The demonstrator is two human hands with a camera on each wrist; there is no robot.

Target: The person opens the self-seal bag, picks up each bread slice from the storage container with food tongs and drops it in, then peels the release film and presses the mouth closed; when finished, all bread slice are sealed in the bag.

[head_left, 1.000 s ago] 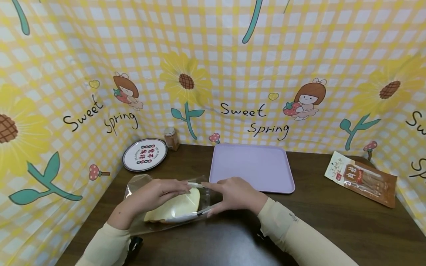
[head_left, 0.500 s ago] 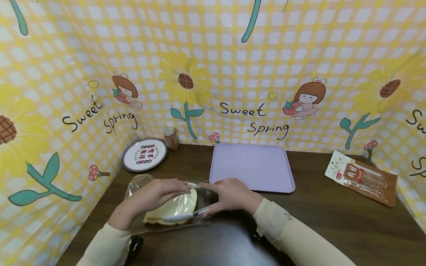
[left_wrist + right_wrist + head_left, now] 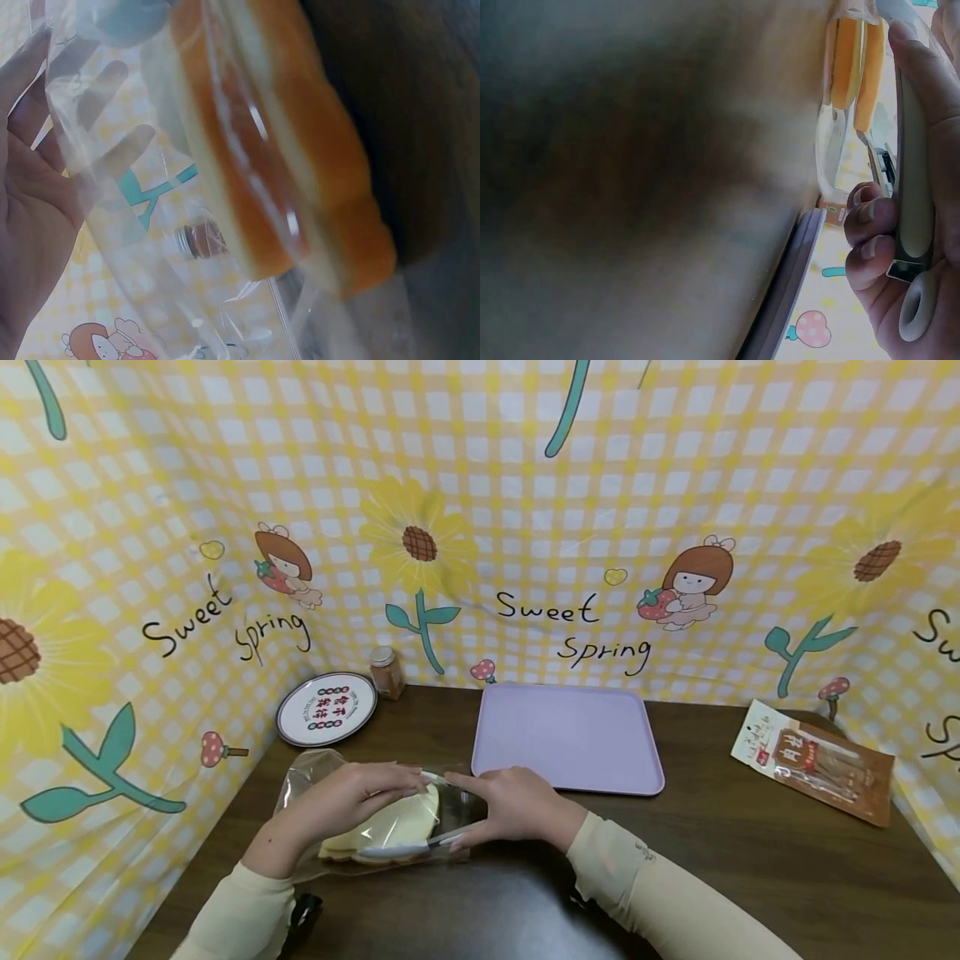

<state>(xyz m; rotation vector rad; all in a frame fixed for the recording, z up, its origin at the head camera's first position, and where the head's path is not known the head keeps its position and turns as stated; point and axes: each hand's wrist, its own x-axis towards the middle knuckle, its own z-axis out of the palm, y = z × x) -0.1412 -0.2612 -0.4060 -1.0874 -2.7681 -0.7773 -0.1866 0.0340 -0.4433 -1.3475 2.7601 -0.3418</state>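
Observation:
My left hand (image 3: 341, 797) pinches the edge of a clear plastic bag (image 3: 306, 770) between thumb and fingertips, other fingers spread in the left wrist view. My right hand (image 3: 521, 806) grips a pair of tongs (image 3: 913, 172); the handle with its end ring lies along the palm in the right wrist view. The tongs' white ends stand on either side of bread slices (image 3: 386, 827) inside the bag. The left wrist view shows the slices' brown crusts (image 3: 322, 142) through the plastic, with two slices side by side. My left hand partly covers the bread from above.
A lilac tray (image 3: 566, 735) lies behind my right hand. At the back left stand an oval plate (image 3: 360, 702) with red lettering and a small capped jar (image 3: 387, 675). A brown food packet (image 3: 817, 764) lies at the far right. Patterned cloth (image 3: 525, 527) hangs behind the table.
My right hand has moved a little left with the tongs, and the bread has shifted slightly left in the bag. My left hand has stayed almost in place.

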